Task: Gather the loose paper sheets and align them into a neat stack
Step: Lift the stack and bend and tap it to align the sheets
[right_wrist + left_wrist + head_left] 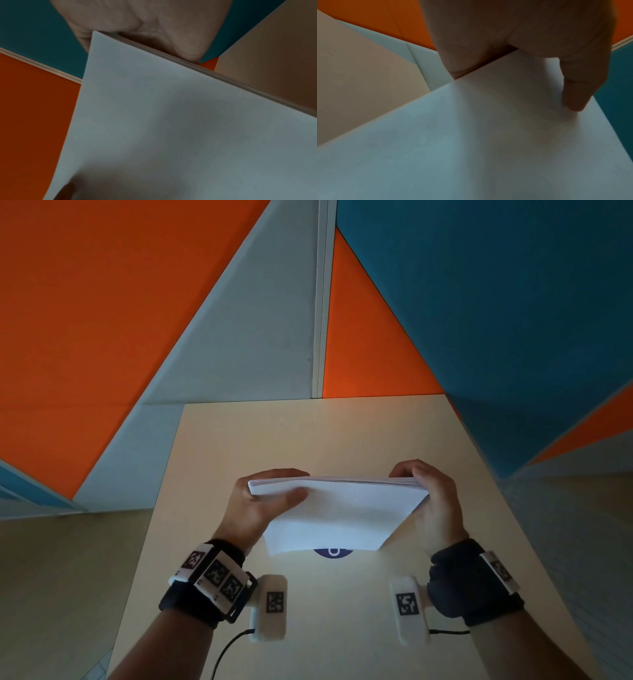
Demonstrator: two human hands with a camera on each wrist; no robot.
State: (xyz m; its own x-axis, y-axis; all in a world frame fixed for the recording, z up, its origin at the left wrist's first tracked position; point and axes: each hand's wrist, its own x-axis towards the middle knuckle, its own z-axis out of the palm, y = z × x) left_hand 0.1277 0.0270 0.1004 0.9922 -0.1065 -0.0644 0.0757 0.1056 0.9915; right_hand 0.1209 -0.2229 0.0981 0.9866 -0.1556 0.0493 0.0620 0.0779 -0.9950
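A stack of white paper sheets (339, 515) stands on edge, tilted toward me, over the beige table (308, 433). My left hand (263, 501) grips its left side, thumb on the near face and fingers behind. My right hand (431, 501) grips the right side, fingers curled over the top corner. In the left wrist view the thumb (576, 93) presses the paper (471, 142). The right wrist view shows the paper (171, 128) with its layered edge against my palm (154, 27). The top edges look slightly fanned at the right.
A dark blue round mark (333, 553) on the table peeks out below the stack. Orange, grey and teal wall panels (376, 354) rise behind the table's far edge. Floor lies to both sides of the narrow table.
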